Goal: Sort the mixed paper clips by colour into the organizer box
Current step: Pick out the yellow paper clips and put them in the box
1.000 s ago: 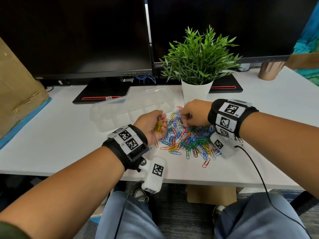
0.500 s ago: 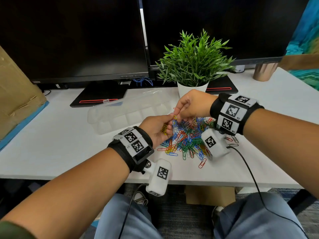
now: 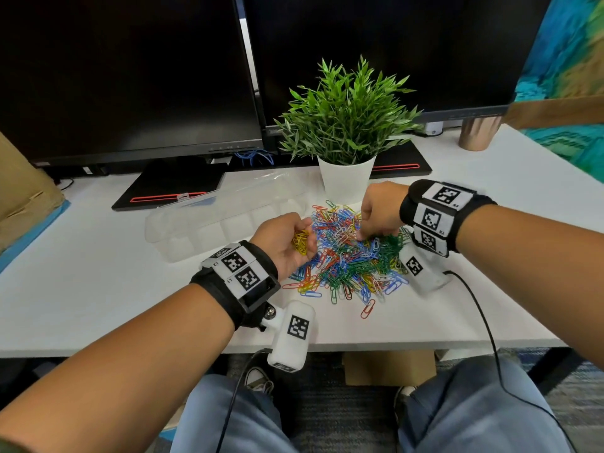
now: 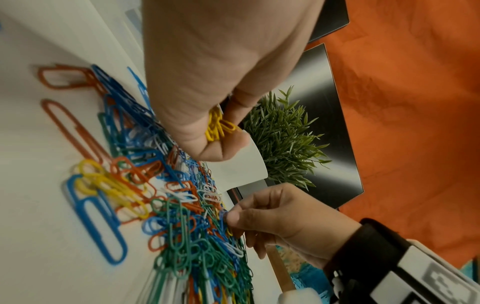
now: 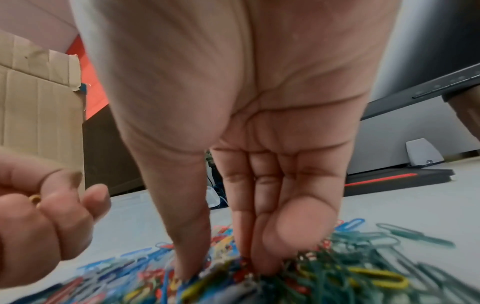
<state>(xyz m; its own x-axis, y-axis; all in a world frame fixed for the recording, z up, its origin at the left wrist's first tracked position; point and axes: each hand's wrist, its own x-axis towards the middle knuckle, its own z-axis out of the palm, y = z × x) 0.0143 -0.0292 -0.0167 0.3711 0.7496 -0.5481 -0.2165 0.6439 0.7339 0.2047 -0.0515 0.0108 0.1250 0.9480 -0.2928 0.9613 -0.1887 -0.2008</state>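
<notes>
A white desk fills the middle. At 12 o'clock two dark monitors stand side by side on black bases with red stripes. A potted plant sits before them. Cardboard leans at 9 o'clock, a copper cup (blurred) at 2 o'clock. Grey carpet lies at 6 o'clock.

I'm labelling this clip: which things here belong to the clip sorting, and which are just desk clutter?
Job:
- clip pile
- yellow clips held in the left hand
- right hand picking in the pile
- clear organizer box

Lying about:
- potted plant
- monitors
- cardboard box
- copper cup
</notes>
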